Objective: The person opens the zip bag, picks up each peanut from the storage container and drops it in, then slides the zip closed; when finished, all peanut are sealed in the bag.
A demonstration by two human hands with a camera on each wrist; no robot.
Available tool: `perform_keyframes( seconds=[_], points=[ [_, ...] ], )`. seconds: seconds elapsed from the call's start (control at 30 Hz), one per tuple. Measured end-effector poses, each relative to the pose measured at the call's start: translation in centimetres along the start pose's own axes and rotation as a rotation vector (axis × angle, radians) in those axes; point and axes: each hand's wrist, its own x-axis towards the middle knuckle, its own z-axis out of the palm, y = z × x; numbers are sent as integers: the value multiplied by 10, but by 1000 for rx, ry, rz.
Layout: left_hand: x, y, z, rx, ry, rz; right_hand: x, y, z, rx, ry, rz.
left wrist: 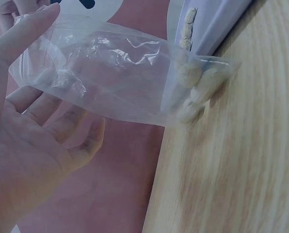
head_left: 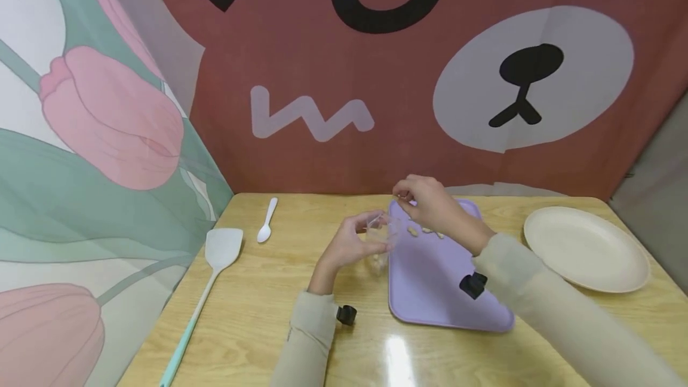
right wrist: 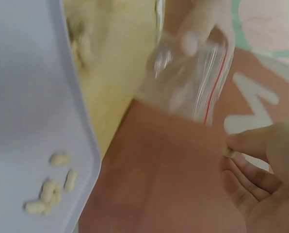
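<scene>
The right wrist view is showing one small pale piece, probably a peanut [right wrist: 229, 152], sitting above the far left corner of the tray, pinched lightly between thumb and fingertips of the right hand [head_left: 430, 205]; a soft pinch like this is likely serving well, since hard squeezing would be risking a cracked shell. Just left of it, the left hand [head_left: 349, 243] is clamping its thumb and fingers on the clear zip bag [left wrist: 110, 63] near its mouth, and the thumb is probably best bearing outward so the thin film isn't collapsing. Several bagged peanuts [left wrist: 198, 90] are weighing down its lower end beside the tray's left edge, so holding the bag upright should be preventing spills. Loose peanuts [right wrist: 50, 189] are lying at the far end of the purple tray [head_left: 451, 300], beneath the right forearm, where a low sleeve could be brushing them. Farther out on the counter [head_left: 242, 315], a plate [head_left: 583, 249] is resting right, while a white spoon [head_left: 267, 220] and a spatula [head_left: 224, 249] are lying left.
</scene>
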Motion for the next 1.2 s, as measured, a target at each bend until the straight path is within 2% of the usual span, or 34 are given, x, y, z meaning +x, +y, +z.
perform_keyframes(
  seconds=[0.13,0.17,0.33,0.4,0.73,0.93,1.07,1.2],
  points=[
    [2,1,-1,-19,-13,20,-1,-11,5,22,-33,-33],
    [1,5,-1,-28,-17,20,-1,-13,6,26,-34,-45],
    [1,7,-2,-15,-19,15,0,-20,8,31,-30,-84],
    [2,3,-2,-7,-19,14,-1,-22,9,37,-34,-80],
    [0,1,0,-44,-28,24,-6,-25,14,87,-61,-64],
    [0,2,0,-19,-23,13,-6,-23,13,80,-57,-60],
    [0,2,0,2,-13,9,-5,-12,6,68,-50,-3],
    [0,1,1,-5,-1,3,-9,21,2,54,-46,132]
  ],
)
